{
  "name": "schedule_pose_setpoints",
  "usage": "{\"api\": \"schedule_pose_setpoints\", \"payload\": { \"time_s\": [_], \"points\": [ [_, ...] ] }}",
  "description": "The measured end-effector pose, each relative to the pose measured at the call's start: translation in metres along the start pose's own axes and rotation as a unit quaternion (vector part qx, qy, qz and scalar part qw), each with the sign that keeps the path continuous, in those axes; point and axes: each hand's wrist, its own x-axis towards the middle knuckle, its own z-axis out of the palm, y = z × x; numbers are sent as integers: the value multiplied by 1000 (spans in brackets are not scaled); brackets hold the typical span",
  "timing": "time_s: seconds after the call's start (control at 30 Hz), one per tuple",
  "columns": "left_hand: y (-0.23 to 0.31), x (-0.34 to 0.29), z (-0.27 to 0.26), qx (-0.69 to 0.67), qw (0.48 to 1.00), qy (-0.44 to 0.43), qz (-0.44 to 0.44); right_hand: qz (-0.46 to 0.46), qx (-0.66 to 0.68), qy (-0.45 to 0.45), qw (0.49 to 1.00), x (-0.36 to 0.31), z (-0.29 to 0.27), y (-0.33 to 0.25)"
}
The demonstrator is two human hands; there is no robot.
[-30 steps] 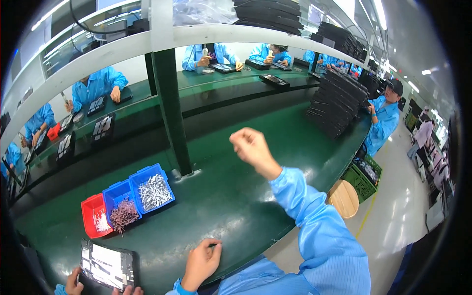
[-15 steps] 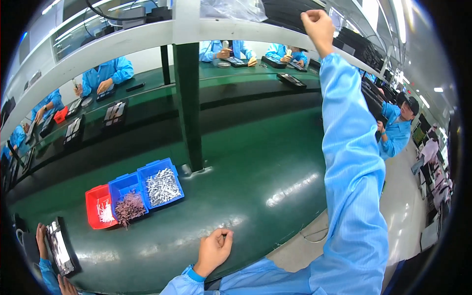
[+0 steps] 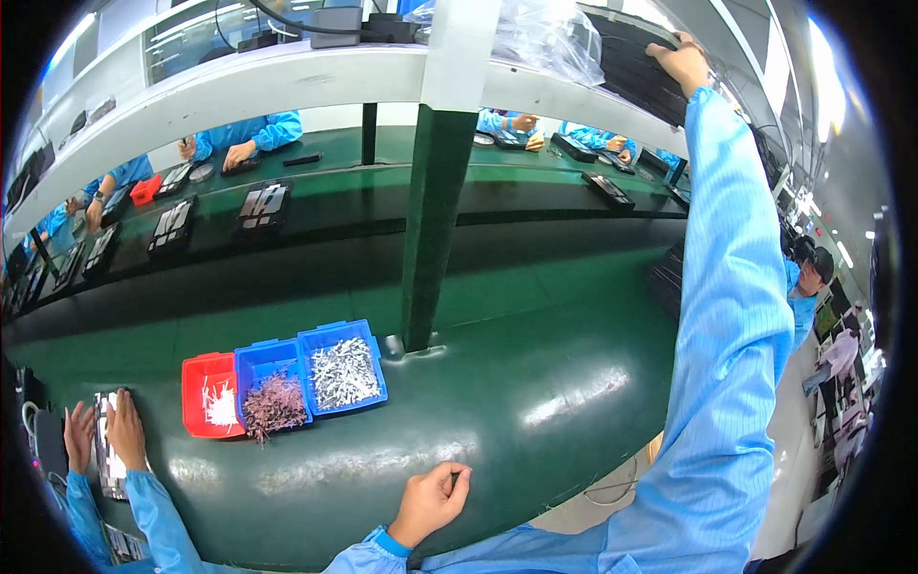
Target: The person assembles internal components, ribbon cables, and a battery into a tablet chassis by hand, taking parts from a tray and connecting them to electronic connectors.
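Note:
My right arm reaches up to the shelf. There my right hand (image 3: 683,64) closes on the edge of a black flat panel (image 3: 631,72), its thumb over the top face and its other fingers partly hidden. Low in front of me, my left hand (image 3: 430,502) rests by the near edge of the green table (image 3: 535,469). Its fingers are curled in with the thumb against them, and nothing shows in them. To its left stand a red bin (image 3: 196,397) with white sticks, a blue bin (image 3: 277,359) with brownish-pink pieces, and another blue bin (image 3: 330,333) full of small white-and-grey pieces.
A green post (image 3: 432,230) rises from the table to the white shelf beam (image 3: 287,81). Clear plastic wrap (image 3: 550,43) lies on the shelf. At left, a co-worker's hands (image 3: 124,435) are over a device (image 3: 112,469). Black open devices (image 3: 263,206) line the track beyond, with people behind.
My right hand has gone from a pinch above the shelf to gripping the black panel's edge. My left hand stays curled. The view has shifted left, and the co-worker's hand now lies on the device.

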Motion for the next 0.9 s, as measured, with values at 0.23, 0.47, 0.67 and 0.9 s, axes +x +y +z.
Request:
{"api": "schedule_pose_setpoints", "payload": {
  "time_s": [0.23,0.47,0.67,0.9],
  "points": [
    [-3,1,1,-11,1000,2,-5,-166,-11,-75,983,20,-13,4],
    [-5,-1,1,8,1000,-9,6,57,188,-152,969,20,-3,19],
    [-5,-1,2,14,1000,-15,2,157,279,-150,935,47,-5,29],
    [0,0,1,28,999,15,5,123,311,-146,931,16,-12,23]
  ]
}}
